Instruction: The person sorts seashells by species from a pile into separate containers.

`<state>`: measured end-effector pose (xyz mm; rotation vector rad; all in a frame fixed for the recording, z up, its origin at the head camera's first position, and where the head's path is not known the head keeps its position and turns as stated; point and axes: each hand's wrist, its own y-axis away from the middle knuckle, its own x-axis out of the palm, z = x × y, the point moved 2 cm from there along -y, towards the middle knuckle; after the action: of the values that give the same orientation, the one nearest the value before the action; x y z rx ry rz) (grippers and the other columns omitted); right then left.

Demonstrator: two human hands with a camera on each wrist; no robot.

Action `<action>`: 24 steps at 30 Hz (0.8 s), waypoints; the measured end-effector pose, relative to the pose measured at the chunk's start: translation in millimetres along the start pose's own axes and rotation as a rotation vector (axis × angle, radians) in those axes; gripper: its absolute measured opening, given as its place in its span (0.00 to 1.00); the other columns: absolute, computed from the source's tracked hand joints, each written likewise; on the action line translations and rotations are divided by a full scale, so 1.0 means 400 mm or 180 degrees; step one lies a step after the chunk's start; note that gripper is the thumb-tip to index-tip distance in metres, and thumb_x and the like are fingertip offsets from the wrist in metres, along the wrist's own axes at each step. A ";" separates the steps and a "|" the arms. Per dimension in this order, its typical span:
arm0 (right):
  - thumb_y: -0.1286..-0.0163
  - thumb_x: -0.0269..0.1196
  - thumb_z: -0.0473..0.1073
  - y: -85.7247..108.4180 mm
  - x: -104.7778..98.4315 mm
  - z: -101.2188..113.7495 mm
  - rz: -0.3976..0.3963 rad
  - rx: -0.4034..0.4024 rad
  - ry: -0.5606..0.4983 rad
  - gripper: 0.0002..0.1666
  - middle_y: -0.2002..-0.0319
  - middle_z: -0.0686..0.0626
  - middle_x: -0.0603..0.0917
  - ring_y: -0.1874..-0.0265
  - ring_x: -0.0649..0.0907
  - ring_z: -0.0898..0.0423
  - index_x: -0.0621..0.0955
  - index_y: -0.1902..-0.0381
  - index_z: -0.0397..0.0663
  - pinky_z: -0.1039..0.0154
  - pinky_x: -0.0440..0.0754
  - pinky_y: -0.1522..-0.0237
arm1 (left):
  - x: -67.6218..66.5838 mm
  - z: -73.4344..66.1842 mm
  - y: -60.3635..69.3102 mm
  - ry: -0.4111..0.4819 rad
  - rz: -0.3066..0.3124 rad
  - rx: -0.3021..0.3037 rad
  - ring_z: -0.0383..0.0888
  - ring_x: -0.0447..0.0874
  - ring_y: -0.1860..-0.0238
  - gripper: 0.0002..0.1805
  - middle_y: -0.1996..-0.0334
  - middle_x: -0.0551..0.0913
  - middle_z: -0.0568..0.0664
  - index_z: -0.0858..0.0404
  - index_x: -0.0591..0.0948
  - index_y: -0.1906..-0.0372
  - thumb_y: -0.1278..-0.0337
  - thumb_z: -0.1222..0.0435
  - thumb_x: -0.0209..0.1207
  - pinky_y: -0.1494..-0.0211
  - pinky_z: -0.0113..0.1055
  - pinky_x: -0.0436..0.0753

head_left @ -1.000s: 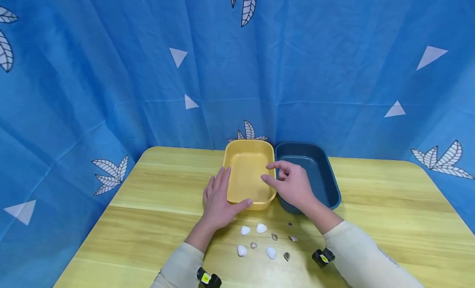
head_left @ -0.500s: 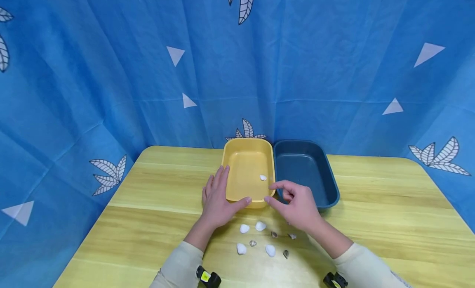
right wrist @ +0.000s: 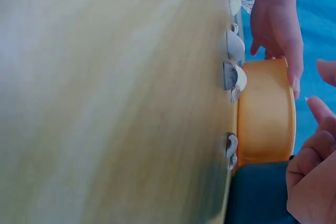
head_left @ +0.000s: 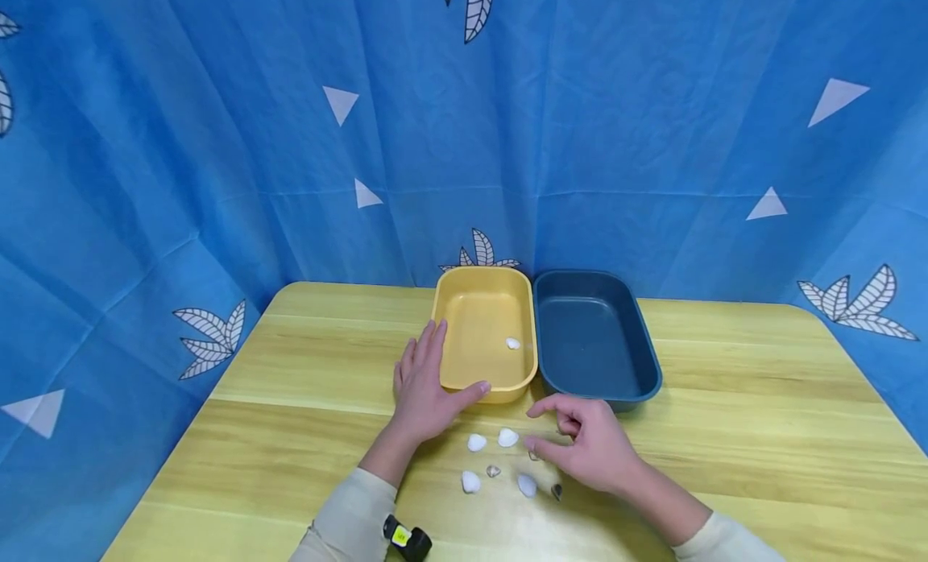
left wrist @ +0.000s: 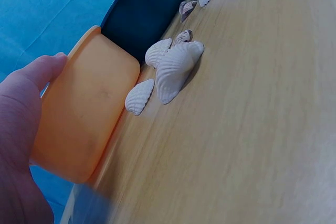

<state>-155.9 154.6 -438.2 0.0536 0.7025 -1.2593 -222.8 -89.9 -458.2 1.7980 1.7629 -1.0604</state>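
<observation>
Right hand point(head_left: 590, 445), thumb and forefinger parted, hung over a small brown shell point(head_left: 533, 456). A dark shell point(head_left: 557, 491) lay nearer the person, long axis roughly fore-and-aft, its tip too small to tell. Left hand point(head_left: 424, 397), fingers straight, touched the yellow tray point(head_left: 474, 328).

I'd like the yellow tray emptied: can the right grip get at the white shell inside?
Probably yes: the yellow tray is open on top, and the left grip rests at its near left corner, clear of the white shell. The right grip would just need to lift over the near wall.
</observation>
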 end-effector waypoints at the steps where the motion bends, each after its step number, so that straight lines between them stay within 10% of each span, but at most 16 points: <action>1: 0.45 0.78 0.45 0.002 0.001 -0.002 0.0071 -0.0017 -0.0009 0.15 0.83 0.66 0.56 0.83 0.58 0.68 0.86 0.61 0.52 0.68 0.67 0.77 | 0.000 0.001 -0.001 -0.0004 -0.0013 0.0008 0.63 0.42 0.24 0.61 0.20 0.45 0.45 0.47 0.48 0.19 0.55 0.31 0.64 0.30 0.65 0.42; 13: 0.51 0.80 0.48 0.023 0.021 -0.034 0.1130 0.0040 0.0257 0.18 0.85 0.65 0.57 0.83 0.59 0.69 0.86 0.62 0.63 0.71 0.66 0.75 | 0.002 0.005 -0.002 0.0008 -0.0003 -0.0017 0.62 0.41 0.24 0.61 0.20 0.44 0.45 0.45 0.47 0.19 0.55 0.30 0.63 0.30 0.65 0.41; 24: 0.52 0.79 0.52 0.034 0.029 -0.040 0.1254 -0.0027 0.0912 0.16 0.85 0.68 0.66 0.83 0.67 0.69 0.85 0.66 0.67 0.70 0.68 0.77 | 0.002 0.004 0.001 -0.0010 -0.0011 -0.0047 0.62 0.40 0.24 0.62 0.20 0.44 0.44 0.45 0.47 0.19 0.55 0.30 0.63 0.30 0.65 0.41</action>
<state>-149.7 156.0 -461.4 0.3547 0.8941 -0.8771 -223.0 -90.6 -459.9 1.7843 1.7679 -1.0484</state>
